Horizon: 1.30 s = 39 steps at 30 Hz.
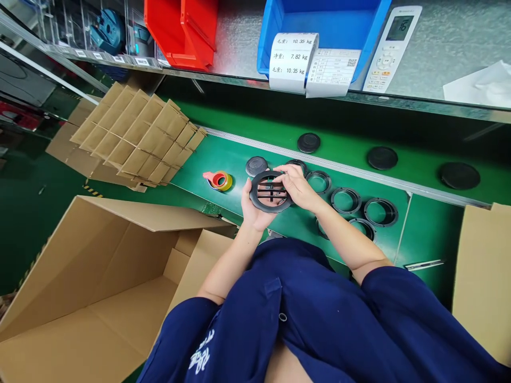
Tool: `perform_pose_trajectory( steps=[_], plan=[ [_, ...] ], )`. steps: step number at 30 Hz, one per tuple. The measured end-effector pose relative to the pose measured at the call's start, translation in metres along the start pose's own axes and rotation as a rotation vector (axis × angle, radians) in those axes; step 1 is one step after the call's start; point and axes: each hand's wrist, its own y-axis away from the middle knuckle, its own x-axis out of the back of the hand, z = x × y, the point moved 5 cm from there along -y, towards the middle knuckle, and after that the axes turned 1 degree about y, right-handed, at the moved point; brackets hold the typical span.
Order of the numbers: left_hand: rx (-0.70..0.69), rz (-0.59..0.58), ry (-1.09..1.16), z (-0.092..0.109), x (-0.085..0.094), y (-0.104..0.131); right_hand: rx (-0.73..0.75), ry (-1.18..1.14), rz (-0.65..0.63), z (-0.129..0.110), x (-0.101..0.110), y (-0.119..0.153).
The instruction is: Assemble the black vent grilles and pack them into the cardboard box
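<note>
A round black air vent [273, 207] with thin crossing slats is held up over the green bench in front of me. My left hand [253, 215] supports it from below and the left, thumb at its edge, and the palm shows through the slats. On the upper right side, the fingers of my right hand [301, 189] grip the rim and slats. Just behind lie a ribbed black disc [256, 166] and a black ring partly hidden by my right hand. Several more open black rings [345, 201] stand to the right, some behind my right forearm.
Orange-and-yellow tape roll [224, 181] lies left on the bench [195, 167]. Three black discs [382, 158] sit farther back. An open carton [128, 298] and cardboard dividers [139, 135] are left; another carton stands right. Overhead, a shelf holds red and blue bins [323, 24] and a remote.
</note>
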Motion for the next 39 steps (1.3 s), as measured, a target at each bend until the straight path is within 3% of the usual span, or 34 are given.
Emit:
perform_pose_trajectory(
  steps=[4,6,9,12,15,17,20,23,27,31,36,39],
  plan=[
    [0.062,0.048,0.044,0.000,0.008,-0.003,-0.046,-0.027,0.010,0.005,-0.005,0.006],
    [0.055,0.101,0.069,0.002,0.021,-0.007,0.035,0.065,-0.040,0.005,-0.015,0.015],
    [0.063,0.256,0.070,-0.004,0.049,-0.011,0.198,0.224,-0.287,0.008,-0.044,0.035],
    [0.167,0.316,0.043,-0.022,0.071,-0.017,0.123,0.258,-0.472,0.027,-0.066,0.050],
    [0.264,0.226,-0.011,-0.040,0.081,-0.032,-0.020,0.197,-0.568,0.053,-0.075,0.047],
    [0.259,0.199,-0.168,-0.046,0.091,-0.047,-0.100,0.162,-0.571,0.074,-0.073,0.034],
    [0.094,0.100,-0.774,-0.052,0.107,-0.073,-0.287,0.329,-0.406,0.120,-0.053,0.001],
    [-0.040,-0.117,-1.340,-0.071,0.118,-0.088,-0.423,0.611,-0.227,0.165,-0.030,-0.029],
    [-0.088,-0.404,-1.940,-0.096,0.136,-0.083,-0.437,0.767,-0.266,0.199,-0.033,-0.047],
    [-0.090,-0.527,-2.075,-0.093,0.149,-0.073,-0.429,0.809,-0.354,0.202,-0.047,-0.056],
    [0.006,-0.589,-2.063,-0.085,0.159,-0.070,-0.317,0.755,-0.203,0.186,-0.054,-0.072],
    [0.041,-0.600,-2.060,-0.080,0.161,-0.073,-0.318,0.714,-0.296,0.197,-0.064,-0.076]
  ],
)
